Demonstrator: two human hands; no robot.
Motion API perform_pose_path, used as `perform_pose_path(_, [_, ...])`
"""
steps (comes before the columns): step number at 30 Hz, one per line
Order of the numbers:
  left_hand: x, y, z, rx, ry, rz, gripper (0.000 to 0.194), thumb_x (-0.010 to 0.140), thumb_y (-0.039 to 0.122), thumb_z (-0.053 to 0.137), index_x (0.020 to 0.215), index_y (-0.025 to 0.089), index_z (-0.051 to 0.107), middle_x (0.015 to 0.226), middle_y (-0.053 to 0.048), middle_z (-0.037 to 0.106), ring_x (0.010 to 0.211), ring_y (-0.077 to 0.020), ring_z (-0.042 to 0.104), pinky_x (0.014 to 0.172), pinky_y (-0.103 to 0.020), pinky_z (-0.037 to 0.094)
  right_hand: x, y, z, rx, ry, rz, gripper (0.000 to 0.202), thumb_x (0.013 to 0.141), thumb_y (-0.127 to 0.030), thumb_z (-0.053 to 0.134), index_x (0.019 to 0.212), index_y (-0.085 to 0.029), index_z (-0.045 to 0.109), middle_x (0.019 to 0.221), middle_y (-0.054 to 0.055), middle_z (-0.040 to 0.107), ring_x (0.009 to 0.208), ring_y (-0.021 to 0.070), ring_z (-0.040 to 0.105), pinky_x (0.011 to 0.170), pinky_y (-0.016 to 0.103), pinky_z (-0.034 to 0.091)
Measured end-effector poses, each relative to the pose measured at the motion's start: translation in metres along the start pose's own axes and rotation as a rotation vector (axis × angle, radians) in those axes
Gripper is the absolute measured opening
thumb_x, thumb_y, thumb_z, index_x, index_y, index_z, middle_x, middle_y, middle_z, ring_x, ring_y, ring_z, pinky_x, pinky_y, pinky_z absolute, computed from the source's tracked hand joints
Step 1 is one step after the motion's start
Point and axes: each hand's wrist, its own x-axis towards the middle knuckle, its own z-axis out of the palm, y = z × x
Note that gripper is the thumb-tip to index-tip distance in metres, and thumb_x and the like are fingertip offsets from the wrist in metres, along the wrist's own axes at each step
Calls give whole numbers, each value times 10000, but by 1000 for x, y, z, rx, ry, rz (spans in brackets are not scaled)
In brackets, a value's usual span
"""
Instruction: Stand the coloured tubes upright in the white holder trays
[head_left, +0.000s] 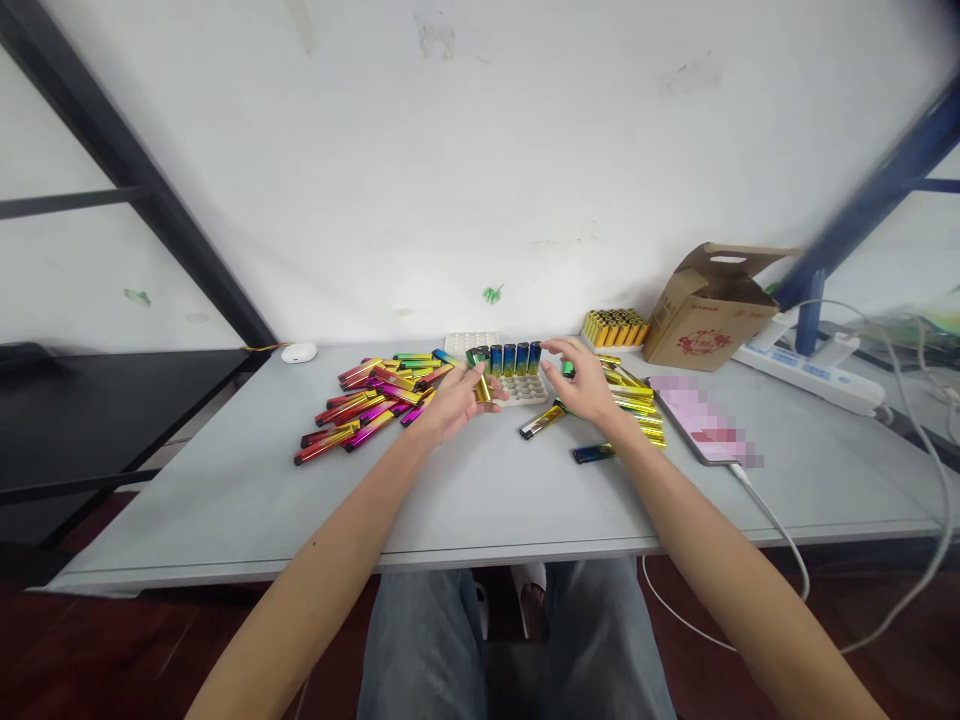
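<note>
Left hand (450, 403) pinches a slim gold metallic lighter (484, 388) just beside the white plastic socket tray (525, 388); right hand (585, 385), fingers loosely spread, touches the upright row of blue-green lighters (510, 357) standing in it. Best to keep the lighter vertical over a vacant socket, steadying the tray. Loose pink-gold lighters (360, 410) lie left on the grey table (225, 500).

You're sitting in a small makeshift packing workshop: a plain grey tabletop (225, 500) pushed against a scuffed white wall (465, 150), dark metal rack frames (150, 190) on either side. Heaps of shiny multicoloured lighters (367, 405) lie loose, a white plastic slotted tray (521, 388) holds a row upright, and an opened brown cardboard carton (701, 310) sits by a white power strip (810, 372).
</note>
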Motion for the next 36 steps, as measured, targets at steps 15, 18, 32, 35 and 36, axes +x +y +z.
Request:
perform_pose_path(15, [-2, -13, 5, 271, -243, -6, 373, 799, 385, 739, 1076, 154, 643, 1015, -113, 720, 874, -195, 709, 890, -411, 544, 3, -34, 16, 160, -76, 60, 255, 910, -410, 554, 885, -231, 734, 1160, 77, 663, 1127, 238, 596, 1010, 433, 448])
perform_pose_path(18, [-1, -14, 5, 323, -230, 47, 370, 791, 385, 742, 1060, 146, 660, 989, -107, 725, 864, -200, 712, 879, -394, 544, 4, -39, 18, 258, -70, 137, 207, 857, -404, 627, 820, -218, 712, 1150, 80, 671, 1108, 238, 615, 1005, 421, 453])
perform_pose_path(32, [6, 0, -13, 445, 278, 214, 275, 726, 286, 768, 949, 157, 672, 880, -76, 723, 841, -199, 676, 737, -309, 533, 5, -22, 32, 468, 130, 409, 386, 807, -542, 631, 971, -192, 634, 914, 66, 707, 762, 231, 719, 647, 340, 566])
perform_pose_path(35, [8, -4, -21, 617, 379, 304, 200, 733, 230, 722, 919, 184, 663, 862, -59, 697, 844, -209, 660, 782, -335, 516, 3, -19, 37, 463, 106, 397, 367, 823, -526, 615, 989, -199, 619, 942, 73, 707, 781, 240, 728, 645, 340, 572])
perform_pose_path(36, [9, -6, -23, 691, 397, 357, 204, 723, 208, 715, 919, 195, 658, 869, -54, 686, 862, -216, 649, 826, -353, 504, 3, -18, 39, 451, 89, 384, 358, 833, -519, 603, 997, -201, 617, 938, 71, 709, 789, 240, 728, 658, 345, 575])
